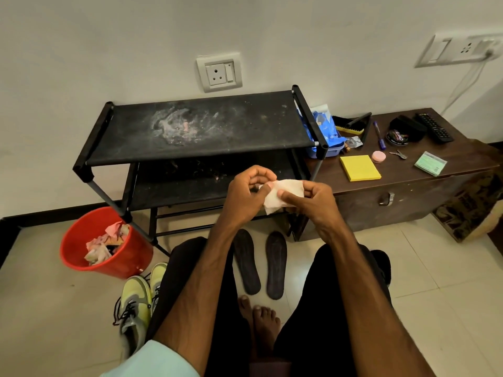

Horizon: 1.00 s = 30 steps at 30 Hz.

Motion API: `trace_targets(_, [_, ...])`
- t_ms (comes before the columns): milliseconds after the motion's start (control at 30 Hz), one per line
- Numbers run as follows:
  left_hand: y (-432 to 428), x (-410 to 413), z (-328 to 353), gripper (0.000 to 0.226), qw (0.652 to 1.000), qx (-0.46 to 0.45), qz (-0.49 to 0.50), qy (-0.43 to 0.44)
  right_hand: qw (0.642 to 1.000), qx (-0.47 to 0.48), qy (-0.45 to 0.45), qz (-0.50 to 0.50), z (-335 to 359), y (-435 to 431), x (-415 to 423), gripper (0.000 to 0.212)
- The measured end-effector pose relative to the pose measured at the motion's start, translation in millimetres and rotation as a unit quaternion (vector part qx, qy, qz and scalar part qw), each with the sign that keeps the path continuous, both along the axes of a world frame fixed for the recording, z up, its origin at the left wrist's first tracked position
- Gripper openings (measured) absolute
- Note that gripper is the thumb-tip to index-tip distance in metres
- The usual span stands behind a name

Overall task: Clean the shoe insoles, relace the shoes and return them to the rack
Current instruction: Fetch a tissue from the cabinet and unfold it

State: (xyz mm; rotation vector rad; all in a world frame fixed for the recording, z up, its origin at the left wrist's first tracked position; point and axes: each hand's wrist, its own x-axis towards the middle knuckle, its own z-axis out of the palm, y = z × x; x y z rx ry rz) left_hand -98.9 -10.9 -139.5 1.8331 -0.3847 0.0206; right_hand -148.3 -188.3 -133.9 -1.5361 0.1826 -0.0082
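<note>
The pair of dark flat insoles [246, 263] lies side by side on the pale tiled floor, toes towards the person's bare feet and heels towards the rack, between the seated person's black-trousered knees. Nothing touches them. Above them, at about the height of the rack's lower shelf, both hands work a small crumpled white wipe [285, 195]. The left hand [245, 191] pinches one edge with curled fingers and thumb. The right hand [313, 202] grips the other side, its thumb pressed across the front of the wipe.

To the person's left, partly hidden by a leg, stand two yellow-green lace-up sneakers [135, 303] with grey toes. Black laces from the nearer one spill loose onto the tiles.

Straight ahead, against the white wall, is the black metal-framed shoe rack [201, 129] with fabric shelves. Its top shelf is smeared with pale dust, and no shoes sit on the shelves in view. Just beside its left leg is a round red plastic bucket [128, 257] holding crumpled paper scraps.

On the right, touching the rack, is a low dark brown wooden chest [408, 202]. On its lid lie a square yellow sticky-note pad [359, 167], a black remote control [434, 127], a round black polish tin [398, 137], a blue pen [379, 134] and a yellow-backed shoe brush [349, 126].
</note>
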Motion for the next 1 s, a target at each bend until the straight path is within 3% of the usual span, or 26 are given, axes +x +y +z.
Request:
trace_targets(133, [-1, 4, -8, 0.014, 0.989, 0.012, 0.145, 0.036, 0.995, 0.021, -0.017, -0.098, -1, -3, 2, 0.026])
trace_targets(233, [-1, 4, -7, 0.014, 0.982, 0.007, 0.179, 0.056, 0.994, 0.020, -0.017, -0.110, -1, -6, 2, 0.030])
trace_targets(300, [-4, 3, -5, 0.018, 0.983, -0.010, 0.167, 0.070, 0.995, 0.002, -0.013, -0.098, 0, -3, 1, 0.027])
trace_targets(433, [-9, 2, -3, 0.050, 0.978, -0.072, 0.077, 0.179, 0.999, -0.005, 0.007, -0.038, 5, 3, -1, 0.024])
trace_targets(533, [-6, 0, 0, 0.028, 0.981, -0.074, 0.039, 0.173, 0.997, 0.065, 0.031, -0.031, 10, 3, -1, 0.021])
trace_targets(633, [-5, -1, 1, 0.017, 0.976, -0.115, 0.064, 0.174, 0.992, 0.097, 0.044, -0.063, 12, 0, 0, 0.022])
trace_targets(767, [-3, -1, 7, 0.027, 0.950, -0.183, 0.118, 0.224, 0.986, 0.110, 0.046, -0.113, 7, -1, 2, 0.028])
trace_targets(867, [-5, -7, 14, 0.047, 0.932, -0.176, 0.030, 0.316, 0.989, 0.091, 0.034, -0.113, 6, -1, 4, 0.027])
trace_targets(1000, [-9, -13, 17, 0.032, 0.943, -0.147, 0.002, 0.299, 0.986, 0.094, 0.032, -0.136, 3, -3, 4, 0.033])
